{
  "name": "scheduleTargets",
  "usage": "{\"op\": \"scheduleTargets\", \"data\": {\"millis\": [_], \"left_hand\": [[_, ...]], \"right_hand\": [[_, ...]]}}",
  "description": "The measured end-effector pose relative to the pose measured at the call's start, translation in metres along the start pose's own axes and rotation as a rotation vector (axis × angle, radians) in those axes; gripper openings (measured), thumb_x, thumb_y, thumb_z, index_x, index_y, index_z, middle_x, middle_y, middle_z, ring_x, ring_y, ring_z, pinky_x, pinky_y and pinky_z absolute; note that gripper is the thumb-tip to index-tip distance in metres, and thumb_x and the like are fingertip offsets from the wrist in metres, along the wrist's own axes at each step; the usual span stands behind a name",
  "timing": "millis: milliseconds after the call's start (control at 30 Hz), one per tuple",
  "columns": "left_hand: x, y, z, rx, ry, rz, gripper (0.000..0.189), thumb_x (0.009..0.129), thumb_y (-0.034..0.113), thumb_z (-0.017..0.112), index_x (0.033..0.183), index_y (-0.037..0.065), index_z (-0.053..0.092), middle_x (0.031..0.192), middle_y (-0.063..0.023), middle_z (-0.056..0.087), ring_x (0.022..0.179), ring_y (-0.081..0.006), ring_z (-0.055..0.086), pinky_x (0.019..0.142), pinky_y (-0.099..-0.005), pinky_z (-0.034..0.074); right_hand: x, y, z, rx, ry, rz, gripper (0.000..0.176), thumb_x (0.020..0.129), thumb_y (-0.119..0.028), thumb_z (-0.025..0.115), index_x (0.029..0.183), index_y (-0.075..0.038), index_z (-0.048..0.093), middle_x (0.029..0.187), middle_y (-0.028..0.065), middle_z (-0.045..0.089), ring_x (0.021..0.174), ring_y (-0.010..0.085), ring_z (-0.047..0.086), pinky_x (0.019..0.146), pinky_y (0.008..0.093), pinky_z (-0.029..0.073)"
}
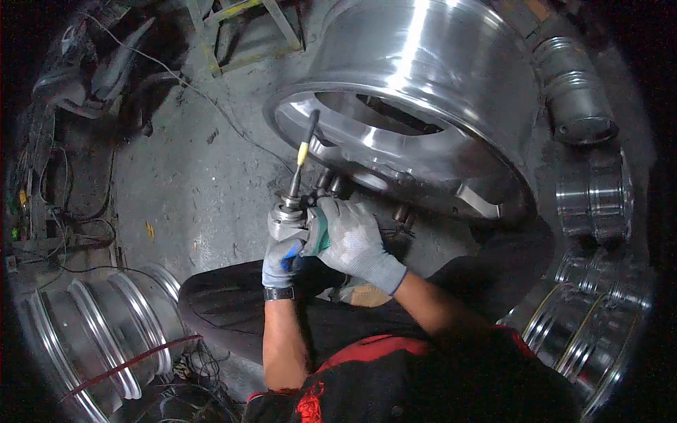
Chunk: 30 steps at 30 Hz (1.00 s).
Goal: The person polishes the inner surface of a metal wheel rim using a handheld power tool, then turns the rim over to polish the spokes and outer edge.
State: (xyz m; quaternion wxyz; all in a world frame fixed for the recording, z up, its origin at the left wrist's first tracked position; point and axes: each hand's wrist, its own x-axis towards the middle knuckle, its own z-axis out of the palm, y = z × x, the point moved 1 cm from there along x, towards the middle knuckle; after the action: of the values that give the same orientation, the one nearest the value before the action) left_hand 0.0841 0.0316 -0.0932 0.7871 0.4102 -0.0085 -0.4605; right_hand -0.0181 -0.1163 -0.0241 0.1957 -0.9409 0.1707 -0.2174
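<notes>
My left hand [284,257], in a grey glove with a watch at the wrist, is wrapped round the body of a power tool [288,217]. Against the tool's green part [321,233], on its right side, my right hand [352,236] is closed, also gloved. A long shaft with a yellow band [303,153] points up from the tool. Its dark tip lies over the inner rim face of a large shiny metal wheel [423,60], which is tilted towards me. Whether the tip touches the metal cannot be made out.
Metal wheels [106,321] lie at the lower left, more [592,194] at the right, below a metal drum [580,106]. A metal stand [257,56] is at the top. A cable [204,96] crosses the floor. My bent legs [226,296] flank the tool.
</notes>
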Motion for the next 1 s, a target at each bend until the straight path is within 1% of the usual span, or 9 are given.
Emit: {"op": "scheduleTargets", "data": {"millis": [33,100,267,367,467,567,600,833,1000], "left_hand": [[0.001,-0.001,-0.001,-0.002,-0.003,0.003,0.07,0.073,0.015,0.077,0.138,0.0,0.054,0.119,-0.0097,0.066,0.101,-0.0201,0.067,0.086,-0.0312,0.055],[0.003,-0.006,-0.002,0.006,-0.199,-0.013,0.07,0.072,0.015,0.079,0.135,0.0,0.053,0.119,-0.01,0.065,0.099,-0.0195,0.066,0.087,-0.0315,0.055],[0.001,-0.031,0.003,0.04,-0.15,-0.103,0.074,0.068,0.016,0.083,0.134,-0.001,0.054,0.122,-0.01,0.064,0.107,-0.0199,0.064,0.096,-0.0338,0.052],[0.002,-0.019,0.009,0.267,-0.146,-0.062,0.075,0.068,0.017,0.082,0.135,-0.001,0.054,0.124,-0.0093,0.064,0.108,-0.0189,0.064,0.096,-0.0338,0.052],[0.002,0.004,0.019,0.133,-0.122,0.076,0.069,0.068,0.02,0.082,0.129,-0.002,0.058,0.113,-0.009,0.068,0.097,-0.018,0.067,0.088,-0.0301,0.053],[-0.001,0.029,0.026,0.091,-0.133,0.066,0.069,0.07,0.024,0.083,0.128,-0.004,0.059,0.108,-0.0093,0.069,0.092,-0.018,0.068,0.084,-0.0283,0.054],[-0.002,0.031,0.042,0.093,-0.066,0.169,0.065,0.073,0.024,0.078,0.128,-0.005,0.059,0.108,-0.0093,0.069,0.091,-0.0166,0.068,0.081,-0.0271,0.054],[-0.007,0.028,0.037,0.331,-0.119,0.083,0.068,0.077,0.031,0.08,0.133,-0.001,0.057,0.112,-0.0063,0.069,0.095,-0.0144,0.067,0.085,-0.0268,0.054],[-0.021,0.035,0.054,0.377,-0.022,0.056,0.06,0.08,0.029,0.077,0.129,0.001,0.057,0.109,-0.0036,0.066,0.09,-0.0119,0.062,0.078,-0.0245,0.05]], "right_hand": [[-0.003,0.0,-0.002,-0.003,0.002,-0.003,0.032,0.089,-0.03,0.071,0.107,-0.006,0.06,0.09,0.0154,0.068,0.086,0.0366,0.068,0.077,0.0475,0.052],[-0.013,0.0,-0.007,0.109,-0.268,0.214,0.061,0.079,-0.036,0.079,0.124,-0.003,0.054,0.108,0.0204,0.068,0.107,0.0375,0.067,0.095,0.0484,0.05],[-0.047,0.007,-0.002,0.074,-0.259,0.293,0.058,0.082,-0.038,0.076,0.123,-0.003,0.054,0.111,0.0207,0.069,0.111,0.0374,0.066,0.097,0.0499,0.05],[-0.039,0.004,-0.003,0.082,-0.253,0.313,0.055,0.083,-0.036,0.075,0.121,-0.004,0.054,0.111,0.0203,0.069,0.111,0.0372,0.066,0.096,0.0498,0.05],[-0.017,-0.005,-0.002,0.127,-0.218,0.255,0.053,0.082,-0.035,0.075,0.12,-0.004,0.055,0.109,0.0196,0.069,0.11,0.0371,0.067,0.095,0.0495,0.051],[0.006,-0.013,-0.008,0.148,-0.215,0.177,0.052,0.08,-0.032,0.075,0.119,-0.005,0.054,0.106,0.0188,0.068,0.108,0.0369,0.067,0.092,0.0494,0.051],[0.012,-0.015,-0.01,0.137,-0.253,0.163,0.052,0.08,-0.032,0.076,0.119,-0.005,0.054,0.106,0.0191,0.068,0.107,0.0372,0.067,0.092,0.0499,0.051],[-0.008,-0.016,-0.025,0.216,-0.254,0.228,0.055,0.082,-0.036,0.076,0.119,-0.002,0.053,0.104,0.0235,0.068,0.104,0.0415,0.068,0.094,0.0521,0.051],[-0.01,-0.019,-0.029,0.25,-0.162,0.258,0.06,0.079,-0.04,0.082,0.117,-0.003,0.055,0.1,0.0205,0.07,0.096,0.0432,0.069,0.087,0.0527,0.055]]}}
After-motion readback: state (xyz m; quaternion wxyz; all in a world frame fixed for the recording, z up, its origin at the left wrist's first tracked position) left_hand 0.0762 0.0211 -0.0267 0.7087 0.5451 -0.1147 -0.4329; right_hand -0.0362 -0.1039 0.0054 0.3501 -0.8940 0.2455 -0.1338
